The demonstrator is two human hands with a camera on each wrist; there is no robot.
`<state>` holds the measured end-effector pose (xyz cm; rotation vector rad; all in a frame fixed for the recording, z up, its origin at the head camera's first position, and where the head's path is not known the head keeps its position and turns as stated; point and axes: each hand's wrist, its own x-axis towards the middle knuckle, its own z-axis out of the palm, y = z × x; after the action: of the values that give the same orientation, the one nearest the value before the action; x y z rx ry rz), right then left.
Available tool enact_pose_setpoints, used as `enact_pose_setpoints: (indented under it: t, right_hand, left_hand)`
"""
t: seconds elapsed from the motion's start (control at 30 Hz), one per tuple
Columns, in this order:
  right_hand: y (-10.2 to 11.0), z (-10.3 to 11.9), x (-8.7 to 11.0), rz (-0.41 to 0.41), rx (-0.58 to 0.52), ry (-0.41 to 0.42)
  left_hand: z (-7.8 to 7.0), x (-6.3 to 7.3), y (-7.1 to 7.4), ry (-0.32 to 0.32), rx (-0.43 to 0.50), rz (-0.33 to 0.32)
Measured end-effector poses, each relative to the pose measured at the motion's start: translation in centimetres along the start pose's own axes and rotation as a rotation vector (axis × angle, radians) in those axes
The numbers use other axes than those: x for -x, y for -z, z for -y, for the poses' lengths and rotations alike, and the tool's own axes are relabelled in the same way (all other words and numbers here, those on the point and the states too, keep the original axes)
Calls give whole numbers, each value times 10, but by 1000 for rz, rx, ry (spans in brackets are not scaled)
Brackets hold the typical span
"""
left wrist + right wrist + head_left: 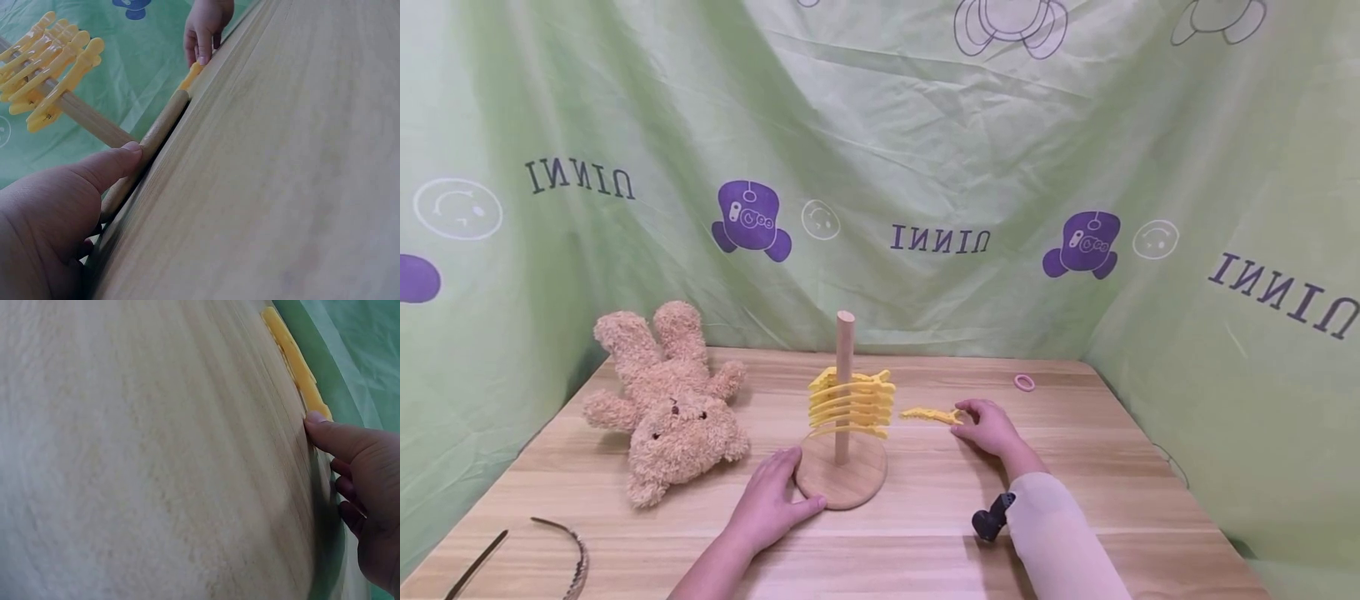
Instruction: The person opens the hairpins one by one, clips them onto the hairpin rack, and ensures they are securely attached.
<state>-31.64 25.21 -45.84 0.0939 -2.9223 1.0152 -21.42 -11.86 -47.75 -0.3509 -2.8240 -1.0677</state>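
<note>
A wooden stand with a round base and an upright post holds several yellow hair clips, stacked one above another around the post. My left hand grips the left edge of the base, its thumb on the near rim; the other fingers are partly hidden in the left wrist view. To the right of the stand, my right hand pinches one end of another yellow hair clip between thumb and fingers. That clip lies low at the tabletop, its far end pointing toward the stand.
A plush teddy bear lies on the left of the wooden table, head toward me. Headbands lie at the front left corner. Toward the back right is a small pink ring. A green printed curtain surrounds the table.
</note>
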Motion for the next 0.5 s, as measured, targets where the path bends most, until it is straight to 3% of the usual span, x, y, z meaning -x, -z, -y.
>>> enact_pose_setpoints:
  t: [0.3, 0.5]
  right_hand:
    - [1, -2, 7, -11, -64, -42]
    - [5, -6, 15, -67, -148, -62]
  left_hand:
    - [-1, 1, 0, 2, 0, 6]
    - [-1, 1, 1, 7, 7, 6]
